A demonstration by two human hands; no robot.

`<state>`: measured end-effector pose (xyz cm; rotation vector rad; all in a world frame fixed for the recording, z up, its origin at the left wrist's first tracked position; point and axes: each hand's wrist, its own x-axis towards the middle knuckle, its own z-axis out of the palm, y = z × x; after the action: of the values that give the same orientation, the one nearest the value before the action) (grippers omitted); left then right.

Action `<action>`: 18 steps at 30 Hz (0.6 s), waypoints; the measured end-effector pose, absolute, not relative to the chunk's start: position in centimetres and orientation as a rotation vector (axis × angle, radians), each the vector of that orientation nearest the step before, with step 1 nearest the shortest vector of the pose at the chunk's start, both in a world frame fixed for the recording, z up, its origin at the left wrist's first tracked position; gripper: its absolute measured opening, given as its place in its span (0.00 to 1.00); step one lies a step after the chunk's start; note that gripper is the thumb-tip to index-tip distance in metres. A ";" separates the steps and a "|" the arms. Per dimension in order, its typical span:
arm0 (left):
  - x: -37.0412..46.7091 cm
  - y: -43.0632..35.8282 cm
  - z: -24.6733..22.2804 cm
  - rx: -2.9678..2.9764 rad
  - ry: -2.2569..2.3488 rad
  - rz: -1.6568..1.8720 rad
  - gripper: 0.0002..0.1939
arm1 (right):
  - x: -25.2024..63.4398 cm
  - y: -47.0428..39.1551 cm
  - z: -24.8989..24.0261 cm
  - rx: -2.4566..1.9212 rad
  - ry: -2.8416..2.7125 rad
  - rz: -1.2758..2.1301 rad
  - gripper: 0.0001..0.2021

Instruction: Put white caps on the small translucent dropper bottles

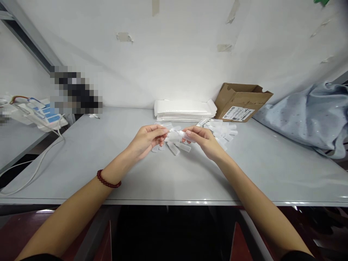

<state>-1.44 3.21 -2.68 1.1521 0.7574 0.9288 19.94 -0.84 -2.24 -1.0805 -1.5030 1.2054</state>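
Note:
My left hand is closed in a pinch, its fingertips around a small white end too hidden to name. A few centimetres to the right, my right hand grips a small translucent plastic tube with a whitish tip that points toward the left hand. A thin dark line shows in the gap between the two hands. Beneath them lies a loose group of translucent plastic pieces, flat on the grey table. A second heap of similar pieces spreads just beyond the right hand.
Flat white packets are stacked against the wall at the back. Beside them an open cardboard box with a label leans slightly. Light-blue cloth covers the right rear corner. At the left, a white cable hangs by a power strip.

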 end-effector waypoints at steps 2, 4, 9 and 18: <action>-1.5 3.3 -2.6 1.067 0.724 0.924 0.06 | 19.9 -0.9 -2.2 -1.075 -1.477 1.224 0.13; -1.5 3.4 -2.4 1.015 0.706 0.923 0.06 | 19.8 -0.9 -2.2 -1.065 -1.446 1.259 0.13; -1.5 3.4 -2.1 0.980 0.706 0.890 0.04 | 19.8 -0.8 -2.5 -1.046 -1.410 1.298 0.14; -1.3 3.4 -2.6 1.064 0.786 0.945 0.11 | 19.6 -0.7 -2.9 -1.057 -1.445 1.232 0.15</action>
<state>-1.34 3.40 -2.59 1.0638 0.7858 0.9449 19.59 -0.67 -2.92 -1.0569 -1.4445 1.2317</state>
